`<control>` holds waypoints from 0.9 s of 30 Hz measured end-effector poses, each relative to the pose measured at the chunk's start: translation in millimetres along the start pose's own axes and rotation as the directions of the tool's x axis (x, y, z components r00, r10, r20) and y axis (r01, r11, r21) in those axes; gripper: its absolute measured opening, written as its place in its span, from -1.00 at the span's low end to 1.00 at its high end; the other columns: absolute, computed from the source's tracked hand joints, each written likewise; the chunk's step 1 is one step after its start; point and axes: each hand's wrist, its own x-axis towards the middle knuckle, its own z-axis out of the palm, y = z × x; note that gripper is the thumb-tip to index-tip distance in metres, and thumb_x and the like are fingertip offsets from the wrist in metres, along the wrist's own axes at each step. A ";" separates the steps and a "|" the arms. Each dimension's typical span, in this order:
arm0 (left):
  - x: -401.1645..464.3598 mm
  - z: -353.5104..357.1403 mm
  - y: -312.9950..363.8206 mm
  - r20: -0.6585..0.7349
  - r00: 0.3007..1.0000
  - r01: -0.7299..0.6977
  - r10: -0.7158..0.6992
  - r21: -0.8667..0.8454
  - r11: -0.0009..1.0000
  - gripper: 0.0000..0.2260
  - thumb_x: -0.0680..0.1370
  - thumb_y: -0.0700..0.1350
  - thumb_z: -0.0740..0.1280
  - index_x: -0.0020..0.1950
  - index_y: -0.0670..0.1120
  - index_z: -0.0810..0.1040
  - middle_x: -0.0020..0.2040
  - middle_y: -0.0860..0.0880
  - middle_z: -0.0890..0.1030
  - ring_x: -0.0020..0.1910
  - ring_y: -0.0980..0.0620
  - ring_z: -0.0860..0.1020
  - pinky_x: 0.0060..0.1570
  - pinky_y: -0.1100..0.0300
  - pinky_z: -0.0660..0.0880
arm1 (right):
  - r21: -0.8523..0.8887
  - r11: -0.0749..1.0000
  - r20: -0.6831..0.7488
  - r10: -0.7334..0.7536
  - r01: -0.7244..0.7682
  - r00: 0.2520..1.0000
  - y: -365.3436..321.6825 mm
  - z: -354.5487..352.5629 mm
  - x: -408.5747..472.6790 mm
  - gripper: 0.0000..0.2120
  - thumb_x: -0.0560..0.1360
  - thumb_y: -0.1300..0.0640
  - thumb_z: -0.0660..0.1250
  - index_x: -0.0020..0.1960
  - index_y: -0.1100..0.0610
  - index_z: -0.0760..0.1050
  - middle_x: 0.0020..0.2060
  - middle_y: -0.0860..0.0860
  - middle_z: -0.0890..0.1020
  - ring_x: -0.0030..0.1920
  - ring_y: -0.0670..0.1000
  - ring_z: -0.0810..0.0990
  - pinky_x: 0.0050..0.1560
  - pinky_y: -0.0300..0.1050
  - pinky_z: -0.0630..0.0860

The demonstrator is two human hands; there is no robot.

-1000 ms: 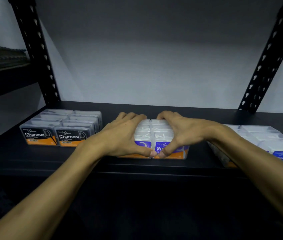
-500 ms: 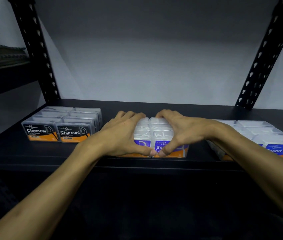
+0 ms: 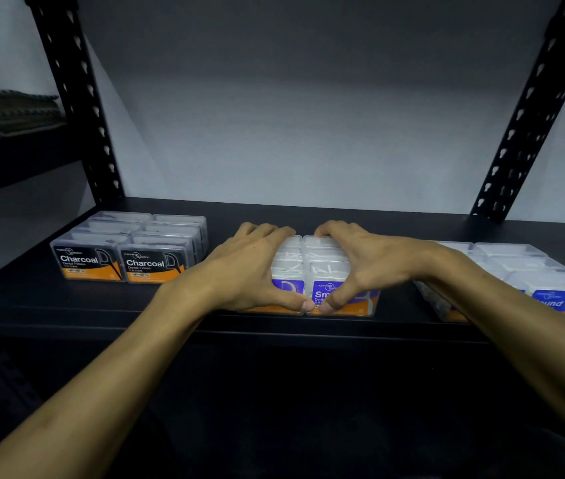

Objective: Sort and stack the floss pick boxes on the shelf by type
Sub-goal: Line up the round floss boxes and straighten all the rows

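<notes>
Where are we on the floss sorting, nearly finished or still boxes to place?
Looks nearly finished. Done: the Charcoal boxes sit as one tidy block at the left, and the blue-label boxes are grouped at the right. In hand: the left hand and right hand wrap the purple-label boxes in the middle, squaring them together. Left: no loose boxes show on the shelf; the right group's front is partly hidden.

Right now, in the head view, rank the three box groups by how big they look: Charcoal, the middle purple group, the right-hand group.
1. Charcoal group, fully visible.
2-3. Unsure: middle purple group is half hidden under both hands; right-hand group is cut by the forearm and frame edge.
</notes>
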 end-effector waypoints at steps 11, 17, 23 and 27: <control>-1.7 -5.6 4.7 -0.009 1.000 -0.022 0.023 0.048 0.999 0.02 0.18 0.54 0.39 0.52 0.08 0.25 0.43 0.04 0.40 0.38 -0.04 0.35 0.37 -0.04 0.35 | -0.144 0.989 0.091 0.035 -0.021 0.995 -6.5 -8.8 -0.5 0.08 0.23 -0.28 0.59 0.56 -0.04 0.10 0.35 -0.06 0.36 0.37 -0.01 0.35 0.38 -0.07 0.39; -20.3 -35.3 16.0 -0.188 0.982 -0.017 0.008 -0.045 0.999 0.05 0.23 0.61 0.18 0.60 0.08 0.18 0.59 0.05 0.23 0.53 0.03 0.22 0.46 -0.01 0.24 | 0.072 0.997 -0.059 0.004 0.000 0.998 -18.4 -24.3 -12.9 0.11 0.29 -0.42 0.38 0.63 -0.11 -0.10 0.61 -0.09 0.13 0.57 -0.04 0.18 0.51 -0.04 0.22; -59.7 -62.8 -38.3 -0.524 0.833 0.003 -0.176 -0.314 0.949 -0.34 0.48 0.49 0.07 0.38 0.11 0.49 0.37 0.13 0.52 0.35 0.11 0.44 0.38 0.02 0.37 | 0.523 0.822 -0.419 0.019 0.224 0.908 -73.9 -8.2 -13.1 -0.11 0.39 -0.30 0.41 0.60 -0.10 0.13 0.52 -0.13 0.34 0.49 -0.13 0.34 0.51 0.01 0.31; -87.2 -69.4 -99.2 -0.565 0.727 0.122 -0.390 -0.453 0.883 -0.43 0.56 0.40 0.10 0.38 0.08 0.51 0.31 0.08 0.58 0.29 0.07 0.53 0.33 -0.02 0.43 | 0.676 0.662 -0.499 0.089 0.323 0.862 -146.9 29.7 16.2 -0.22 0.51 -0.16 0.40 0.61 -0.02 0.12 0.56 -0.07 0.29 0.53 -0.11 0.27 0.53 -0.02 0.24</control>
